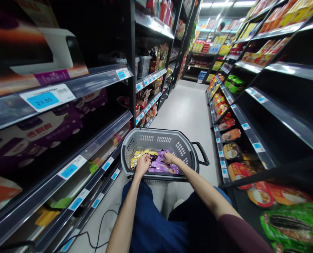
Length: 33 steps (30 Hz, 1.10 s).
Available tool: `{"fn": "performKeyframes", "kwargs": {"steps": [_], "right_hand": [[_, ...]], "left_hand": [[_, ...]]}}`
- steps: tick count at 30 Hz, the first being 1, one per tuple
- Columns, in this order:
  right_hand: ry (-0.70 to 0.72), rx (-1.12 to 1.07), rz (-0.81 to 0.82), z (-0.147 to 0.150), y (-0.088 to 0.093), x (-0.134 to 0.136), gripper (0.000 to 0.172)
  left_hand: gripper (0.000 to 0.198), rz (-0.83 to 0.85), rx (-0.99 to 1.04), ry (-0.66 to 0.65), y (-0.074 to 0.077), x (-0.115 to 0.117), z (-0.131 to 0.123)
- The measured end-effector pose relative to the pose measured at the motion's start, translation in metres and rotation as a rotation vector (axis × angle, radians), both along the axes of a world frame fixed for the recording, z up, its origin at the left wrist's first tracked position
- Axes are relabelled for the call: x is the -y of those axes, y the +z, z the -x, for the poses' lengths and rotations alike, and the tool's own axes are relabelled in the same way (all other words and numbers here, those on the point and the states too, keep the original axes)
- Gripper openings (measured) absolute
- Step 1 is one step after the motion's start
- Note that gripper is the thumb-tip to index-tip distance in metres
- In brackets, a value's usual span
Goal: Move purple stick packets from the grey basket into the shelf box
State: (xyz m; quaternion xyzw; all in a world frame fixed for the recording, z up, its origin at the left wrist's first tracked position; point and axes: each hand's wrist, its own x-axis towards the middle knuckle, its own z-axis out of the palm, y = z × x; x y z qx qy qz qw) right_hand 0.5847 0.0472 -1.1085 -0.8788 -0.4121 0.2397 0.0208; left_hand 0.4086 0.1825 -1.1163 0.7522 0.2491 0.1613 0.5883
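Observation:
A grey shopping basket [156, 137] stands on the aisle floor in front of my knees. Inside lie yellow snack packets [139, 154] on the left and purple packets [163, 166] in the middle. My left hand [142, 164] reaches into the basket with its fingers curled over the yellow and purple packets. My right hand [169, 158] is also inside, fingers bent down onto the purple packets. What each hand grips is hidden under the fingers.
Dark shelves with blue price tags [42, 99] line the left side; shelves of bowls and bags [231, 151] line the right. A black cable [93, 239] runs across the floor by my left leg. A person [220, 28] stands far down the aisle.

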Motion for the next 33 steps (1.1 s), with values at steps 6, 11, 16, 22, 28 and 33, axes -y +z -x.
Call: {"fn": "performKeyframes", "kwargs": {"steps": [6, 11, 16, 22, 28, 33], "right_hand": [[-0.073, -0.408, -0.535, 0.005, 0.045, -0.012, 0.026], [-0.175, -0.705, -0.844, 0.024, 0.057, -0.023, 0.04], [-0.286, -0.871, -0.987, 0.038, 0.069, -0.035, 0.044], [-0.437, -0.891, -1.212, 0.045, 0.088, -0.045, 0.049], [-0.476, -0.913, -1.22, 0.042, 0.09, -0.046, 0.05], [-0.547, -0.893, -1.254, 0.039, 0.092, -0.045, 0.048]], "left_hand": [[0.023, 0.031, 0.071, 0.008, 0.007, 0.001, 0.0], [0.03, 0.036, 0.133, -0.054, 0.005, 0.001, 0.0], [0.031, 0.033, 0.174, -0.031, -0.002, 0.0, -0.001], [0.034, 0.053, 0.211, -0.011, 0.008, 0.001, 0.004], [0.036, 0.077, 0.209, 0.007, 0.014, 0.002, 0.006], [0.032, 0.085, 0.198, -0.019, 0.015, 0.003, 0.006]]}}
